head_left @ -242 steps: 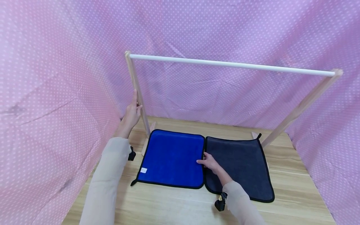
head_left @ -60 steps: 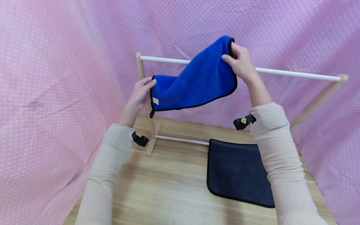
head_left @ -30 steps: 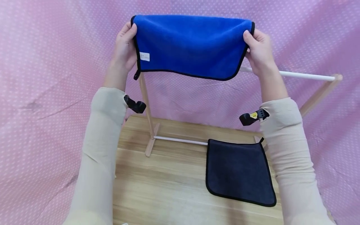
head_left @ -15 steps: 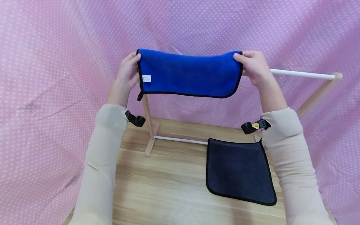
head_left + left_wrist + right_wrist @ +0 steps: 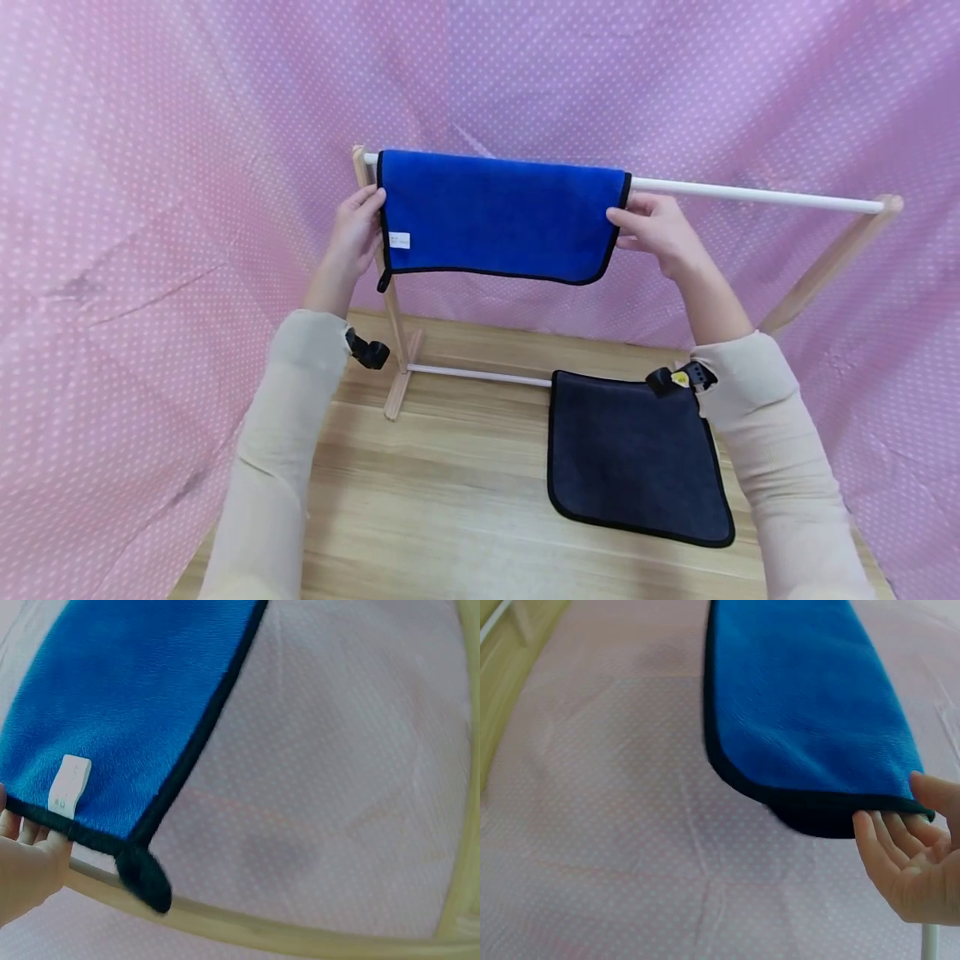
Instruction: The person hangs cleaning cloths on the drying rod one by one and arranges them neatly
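A blue towel [image 5: 502, 217] with black edging hangs folded over the white top rail [image 5: 750, 195] of a wooden rack, towards its left end. My left hand [image 5: 356, 229] pinches the left edge just below the rail, above the white label [image 5: 70, 786] and the black corner loop [image 5: 144, 877]. At the right edge, my right hand [image 5: 660, 233] holds the cloth with thumb in front and fingers behind. In the right wrist view, a dark back layer [image 5: 814, 823] shows below the front edge. Most of the back half is hidden.
A dark grey towel [image 5: 637, 458] lies flat on the wooden table [image 5: 450, 483] at the right, over part of the lower rail [image 5: 480, 374]. The rack's left post [image 5: 394, 312] and right post [image 5: 828, 267] stand on either side. Pink dotted cloth [image 5: 150, 208] surrounds the table.
The blue towel went from flat on the table to raised between both hands, then came down over the top rail. My left hand left the post earlier. The grey towel has stayed put.
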{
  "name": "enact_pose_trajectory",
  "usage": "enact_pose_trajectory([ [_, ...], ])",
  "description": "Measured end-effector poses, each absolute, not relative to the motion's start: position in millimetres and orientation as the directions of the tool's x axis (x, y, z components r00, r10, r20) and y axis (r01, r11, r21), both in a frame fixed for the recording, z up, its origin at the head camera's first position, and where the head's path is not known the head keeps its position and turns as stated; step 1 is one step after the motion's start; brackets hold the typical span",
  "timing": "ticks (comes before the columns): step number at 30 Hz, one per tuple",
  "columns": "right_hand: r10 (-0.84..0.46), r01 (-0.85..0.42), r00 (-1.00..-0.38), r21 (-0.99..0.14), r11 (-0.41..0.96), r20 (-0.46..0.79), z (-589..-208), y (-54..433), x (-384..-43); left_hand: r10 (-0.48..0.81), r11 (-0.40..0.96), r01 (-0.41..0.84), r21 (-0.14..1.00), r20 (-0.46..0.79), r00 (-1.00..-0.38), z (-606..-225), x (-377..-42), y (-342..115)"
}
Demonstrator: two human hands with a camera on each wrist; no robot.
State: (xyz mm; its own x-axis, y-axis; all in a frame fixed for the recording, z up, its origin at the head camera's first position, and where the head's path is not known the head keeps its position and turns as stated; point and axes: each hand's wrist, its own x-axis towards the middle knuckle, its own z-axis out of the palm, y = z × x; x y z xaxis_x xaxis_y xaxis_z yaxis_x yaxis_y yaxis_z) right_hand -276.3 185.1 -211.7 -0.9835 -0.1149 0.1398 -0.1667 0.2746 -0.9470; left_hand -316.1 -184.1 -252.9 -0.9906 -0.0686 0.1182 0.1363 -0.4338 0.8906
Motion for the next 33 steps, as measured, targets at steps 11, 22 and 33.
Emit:
enact_pose_trajectory([
  [11,0.21,-0.425,-0.786,-0.756,0.498,0.581,-229,173,-283,-0.196,-0.314,0.297,0.902,0.245,-0.95,-257,-315,-181],
  [22,0.199,-0.436,-0.795,-0.767,0.471,0.573,-225,163,-287,-0.33,-0.317,0.37,0.873,0.264,-0.906,-250,-313,-183],
  [33,0.219,-0.445,-0.804,-0.804,0.395,0.553,-226,153,-292,-0.428,-0.258,0.428,0.866,0.294,-0.854,-249,-313,-183],
])
